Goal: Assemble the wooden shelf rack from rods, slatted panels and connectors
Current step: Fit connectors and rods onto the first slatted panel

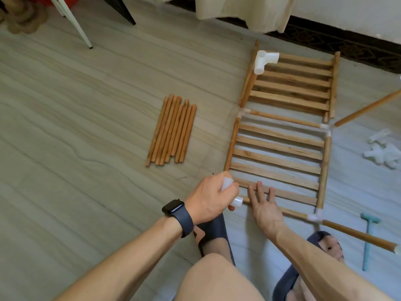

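rod bundle [171,131] lay on the floor [86,127], left of both panels. near panel [275,161] lay just before far panel [290,83]. one connector [265,61] sat on the far panel's left corner. loose connectors [382,151] lay right of the near panel, with the mallet [367,240] in front of them.

L hand [208,198] grips white connector [237,202] at near-left corner of near slatted panel [277,158]. R hand [265,208] flat, fingers straight on nearest slat. Far panel [293,83] has 3-way connector [265,60] on its left rod. Loose rod bundle [171,131] left, spare connectors [383,152] and teal mallet [368,235] right.
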The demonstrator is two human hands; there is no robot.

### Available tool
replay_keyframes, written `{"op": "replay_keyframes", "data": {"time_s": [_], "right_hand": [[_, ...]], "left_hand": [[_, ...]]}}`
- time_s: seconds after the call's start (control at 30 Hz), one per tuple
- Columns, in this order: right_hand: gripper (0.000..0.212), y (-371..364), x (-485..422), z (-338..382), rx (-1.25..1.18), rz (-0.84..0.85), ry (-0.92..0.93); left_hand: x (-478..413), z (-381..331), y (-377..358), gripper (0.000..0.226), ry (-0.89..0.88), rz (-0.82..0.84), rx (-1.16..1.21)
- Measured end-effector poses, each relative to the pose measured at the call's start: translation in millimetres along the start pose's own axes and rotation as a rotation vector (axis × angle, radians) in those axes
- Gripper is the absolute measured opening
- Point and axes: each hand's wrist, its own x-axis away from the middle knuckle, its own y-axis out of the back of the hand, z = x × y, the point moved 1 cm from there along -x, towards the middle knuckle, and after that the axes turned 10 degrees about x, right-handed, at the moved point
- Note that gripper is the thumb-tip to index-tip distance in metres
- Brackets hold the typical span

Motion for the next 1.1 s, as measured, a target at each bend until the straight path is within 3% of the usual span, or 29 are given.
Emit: {"op": "replay_keyframes", "data": {"time_s": [0.17,0.4,0.57,0.63,0.73,0.8,0.93,1.1], "right_hand": [[0.082,-3.3,-5.2,-2.4,0.035,-0.023,0.038],[0.083,21.3,-4.5,-9.5,0.019,0.089,0.029],[0.087,29.7,-12.8,-18.7,0.015,0.158,0.062],[0.085,34.4,-13.8,-20.7,0.025,0.189,0.078],[0.079,46.2,-16.2,-25.7,0.022,0.22,0.119],[0.068,57.3,-20.5,-32.7,-0.03,0.242,0.159],[0.051,80.9,-31.3,-55.6,-0.23,0.114,0.121],[0.058,95.2,-59.1,-72.8,-0.198,-0.006,0.075]], "left_hand": [[2.0,7.2,-0.3,0.027,-0.001,-0.006,0.045],[10.6,11.8,-1.4,0.028,0.019,0.035,0.037],[-3.2,1.0,6.7,0.045,0.091,0.068,0.015],[-16.8,-7.3,15.2,0.048,0.113,0.156,-0.019],[-40.1,-12.5,28.1,0.066,0.23,0.275,0.169],[-59.2,-9.1,34.2,0.067,0.313,0.2,0.273],[-101.5,28.6,29.1,0.048,0.3,0.085,-0.076],[-140.6,92.2,15.2,0.075,0.311,0.202,-0.822]]}}
